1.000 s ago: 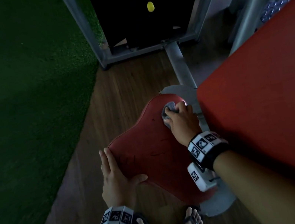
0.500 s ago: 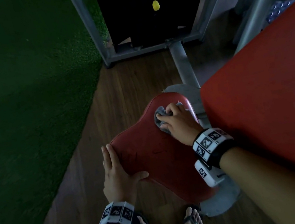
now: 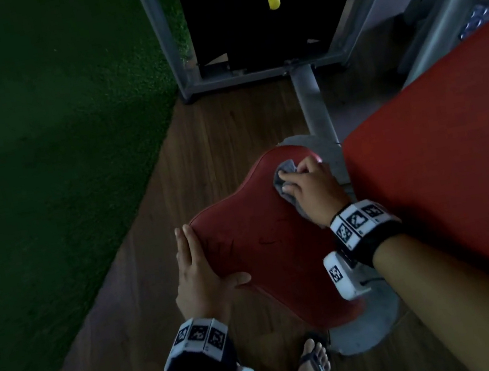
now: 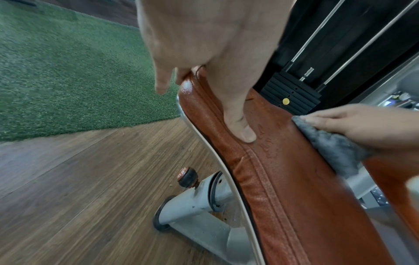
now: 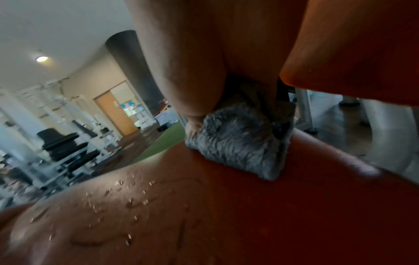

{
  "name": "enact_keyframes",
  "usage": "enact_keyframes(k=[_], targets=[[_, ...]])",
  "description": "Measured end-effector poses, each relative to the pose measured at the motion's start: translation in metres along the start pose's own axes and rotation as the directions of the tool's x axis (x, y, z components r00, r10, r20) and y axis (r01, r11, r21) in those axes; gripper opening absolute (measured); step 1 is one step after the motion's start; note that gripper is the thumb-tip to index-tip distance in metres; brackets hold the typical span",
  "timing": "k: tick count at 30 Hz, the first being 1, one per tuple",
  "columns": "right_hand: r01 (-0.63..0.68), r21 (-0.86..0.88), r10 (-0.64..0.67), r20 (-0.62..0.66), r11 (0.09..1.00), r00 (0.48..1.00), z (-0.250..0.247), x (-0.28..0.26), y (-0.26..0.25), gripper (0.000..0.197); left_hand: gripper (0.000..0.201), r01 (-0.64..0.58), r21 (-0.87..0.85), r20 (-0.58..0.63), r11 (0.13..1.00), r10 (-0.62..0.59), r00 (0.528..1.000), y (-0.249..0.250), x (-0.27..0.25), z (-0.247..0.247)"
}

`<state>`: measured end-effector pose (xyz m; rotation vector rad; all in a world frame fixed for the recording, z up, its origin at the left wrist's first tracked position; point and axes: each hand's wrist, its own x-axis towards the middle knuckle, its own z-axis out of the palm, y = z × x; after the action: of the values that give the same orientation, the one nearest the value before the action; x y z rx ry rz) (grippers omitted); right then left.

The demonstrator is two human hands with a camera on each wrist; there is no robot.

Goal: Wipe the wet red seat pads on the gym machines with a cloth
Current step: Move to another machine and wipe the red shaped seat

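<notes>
A red seat pad [image 3: 264, 256] sits low on a grey machine post. Water drops [image 5: 127, 197] bead on its near part, in the right wrist view. My right hand [image 3: 311, 187] grips a grey fluffy cloth [image 3: 286, 168] and presses it onto the pad's far lobe. The left wrist view shows the cloth [image 4: 333, 148] under the right hand's fingers [image 4: 340, 118], on the pad [image 4: 283, 179]. My left hand [image 3: 199, 273] rests on the pad's left edge, fingers straight along the side and thumb [image 4: 244, 130] flat on top. Most of the cloth [image 5: 238, 148] is hidden under my palm.
A large red back pad [image 3: 446, 183] rises close on the right. Behind the seat stand a black weight stack with a yellow pin [image 3: 273, 0] and grey frame tubes [image 3: 314, 105]. Green turf [image 3: 37, 155] borders the wood floor [image 3: 216, 157]. My sandalled foot [image 3: 312, 365] is below the seat.
My right hand has rubbed the cloth to the left and back across the far lobe of the seat pad. The left hand has stayed on the pad's left edge.
</notes>
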<state>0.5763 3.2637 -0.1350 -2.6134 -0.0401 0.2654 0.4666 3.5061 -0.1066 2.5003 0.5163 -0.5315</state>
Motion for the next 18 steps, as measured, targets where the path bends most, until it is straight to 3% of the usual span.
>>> enact_keyframes(k=[3,7,12,18], targets=[[0.037,-0.079,-0.034,0.042,0.996,0.999,0.003,0.007,-0.009,0.032,0.146,-0.015,-0.004,-0.003,1.000,0.015,1.000,-0.001,-0.001,0.001],[0.153,-0.057,-0.148,0.070,0.987,0.986,0.004,-0.012,-0.007,0.038,0.146,-0.014,-0.005,-0.009,1.000,0.014,1.000,-0.002,-0.001,0.001],[-0.098,-0.030,0.093,-0.144,0.995,0.985,0.004,-0.065,0.018,0.035,0.145,-0.011,-0.018,0.009,1.000,0.012,1.000,0.000,-0.001,-0.001],[-0.152,-0.037,0.146,-0.123,0.988,0.982,0.025,-0.154,0.008,0.052,0.144,-0.002,-0.006,0.020,1.000,0.002,1.000,0.000,0.001,0.000]])
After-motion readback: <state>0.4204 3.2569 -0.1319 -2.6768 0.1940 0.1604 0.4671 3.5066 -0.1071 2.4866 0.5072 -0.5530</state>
